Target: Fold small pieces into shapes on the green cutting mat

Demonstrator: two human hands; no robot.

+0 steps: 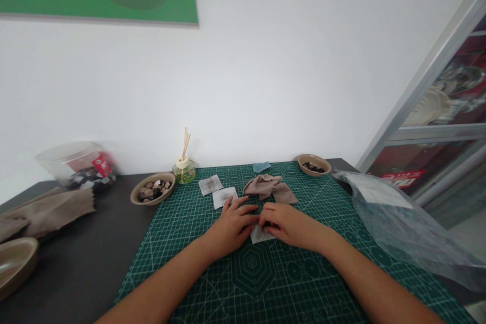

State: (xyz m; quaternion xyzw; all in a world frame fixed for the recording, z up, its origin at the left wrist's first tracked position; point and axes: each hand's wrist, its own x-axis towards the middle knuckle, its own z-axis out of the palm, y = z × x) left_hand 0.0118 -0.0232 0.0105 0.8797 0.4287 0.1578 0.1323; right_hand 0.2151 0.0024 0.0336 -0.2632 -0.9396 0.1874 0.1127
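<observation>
On the green cutting mat (197,283), a small whitish square sheet (261,234) lies under my hands. My right hand (284,223) is closed over it, fingertips curled down and pressed together; whatever they pinch is hidden. At the sheet's left edge rests my left hand (233,225), its fingers spread and the palm low over the mat. Just beyond are two more white squares, a near one (225,197) and a far one (210,185), both with dark smudges. A crumpled brown-grey cloth (268,186) lies past my right fingers.
Left stand a bowl of pebbles (154,188), a reed diffuser (184,167), a clear plastic container (78,164), a brown cloth (49,211) and another bowl (17,263). A bowl with dark stones (314,164), a blue scrap (261,166) and a plastic bag (395,217) lie behind and right.
</observation>
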